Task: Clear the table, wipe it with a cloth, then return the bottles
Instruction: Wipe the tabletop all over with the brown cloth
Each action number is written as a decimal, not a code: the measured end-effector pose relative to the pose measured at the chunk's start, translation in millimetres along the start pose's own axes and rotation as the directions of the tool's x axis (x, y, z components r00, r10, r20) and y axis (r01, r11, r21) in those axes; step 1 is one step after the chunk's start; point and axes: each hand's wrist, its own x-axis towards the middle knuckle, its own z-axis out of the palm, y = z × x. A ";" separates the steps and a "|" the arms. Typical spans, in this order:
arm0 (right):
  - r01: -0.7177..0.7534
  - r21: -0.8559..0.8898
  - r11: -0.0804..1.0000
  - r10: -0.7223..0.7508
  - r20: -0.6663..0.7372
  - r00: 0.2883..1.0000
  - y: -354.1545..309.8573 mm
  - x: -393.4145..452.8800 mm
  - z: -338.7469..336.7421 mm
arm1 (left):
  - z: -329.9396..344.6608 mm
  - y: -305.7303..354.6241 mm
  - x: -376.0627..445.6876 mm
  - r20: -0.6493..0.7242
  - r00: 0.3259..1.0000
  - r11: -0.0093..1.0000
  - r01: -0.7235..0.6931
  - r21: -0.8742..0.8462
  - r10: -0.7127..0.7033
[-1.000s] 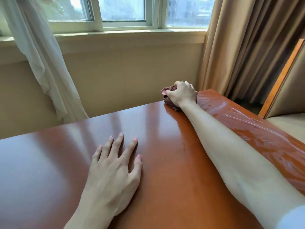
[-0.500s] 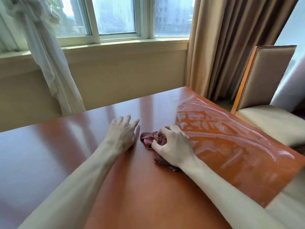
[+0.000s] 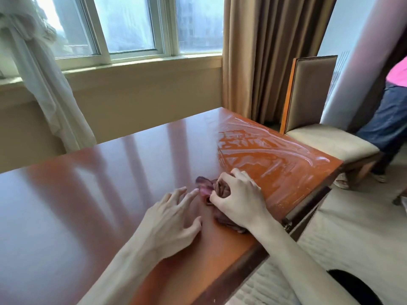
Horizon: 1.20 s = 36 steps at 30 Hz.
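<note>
Beside the table (image 3: 132, 164) stands a chair (image 3: 312, 102), near brown curtains (image 3: 275, 51).

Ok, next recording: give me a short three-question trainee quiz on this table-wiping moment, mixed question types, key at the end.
1. True or false: the right hand grips the bunched cloth on the table.
2. Multiple choice: where are the streaky wet wipe marks?
A. On the table's right end, near the chair
B. On the left end, by the white curtain
C. Under the left hand
3. Fill in: the left hand's fingers are ____, holding nothing, reaching towards the cloth.

Key: 1 true; 2 A; 3 spread
</note>
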 end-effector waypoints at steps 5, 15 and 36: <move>0.022 0.057 0.998 -0.024 0.031 0.999 18.4 -23.1 -19.9 | 19.6 -10.8 -13.8 -0.061 0.997 0.998 -0.040 -0.054 0.037; -0.040 0.064 0.997 0.043 -0.046 0.998 8.9 -54.4 -24.1 | 23.2 -11.8 -13.1 -0.065 0.998 0.994 -0.021 -0.104 0.014; -0.068 -0.024 0.997 0.068 0.003 0.998 7.4 -37.1 -15.7 | 25.9 -14.9 -13.6 -0.065 0.998 0.992 -0.021 -0.125 0.013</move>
